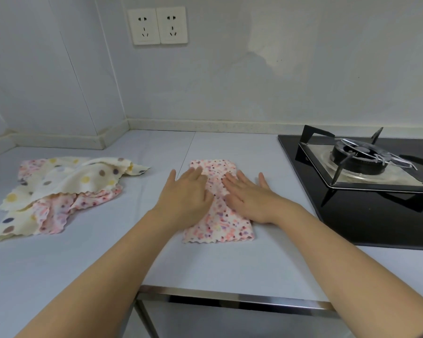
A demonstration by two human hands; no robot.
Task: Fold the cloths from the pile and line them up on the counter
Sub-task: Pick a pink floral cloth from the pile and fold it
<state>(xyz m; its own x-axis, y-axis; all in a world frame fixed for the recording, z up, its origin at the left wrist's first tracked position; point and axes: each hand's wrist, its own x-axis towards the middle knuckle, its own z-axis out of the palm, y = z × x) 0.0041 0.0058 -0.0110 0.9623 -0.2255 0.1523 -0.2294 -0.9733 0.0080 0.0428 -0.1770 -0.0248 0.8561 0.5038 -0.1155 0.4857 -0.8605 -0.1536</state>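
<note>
The pale counter (88, 259) meets a white wall with two sockets (158, 25); a gas stove (362, 164) stands at right. The left hand (185, 191) and right hand (248, 195) press flat, fingers straight, on the folded floral cloth (220, 223) at the counter's middle. The unfolded pile (56, 191) lies well apart at left.

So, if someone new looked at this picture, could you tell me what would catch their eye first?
Most likely the two hands, left hand and right hand, pressing flat on a folded pink floral cloth in the middle of the counter. Next, the rumpled pile of cloths at the left, cream polka-dot over pink floral. The black gas stove sits at the right, just beside the folded cloth.
</note>
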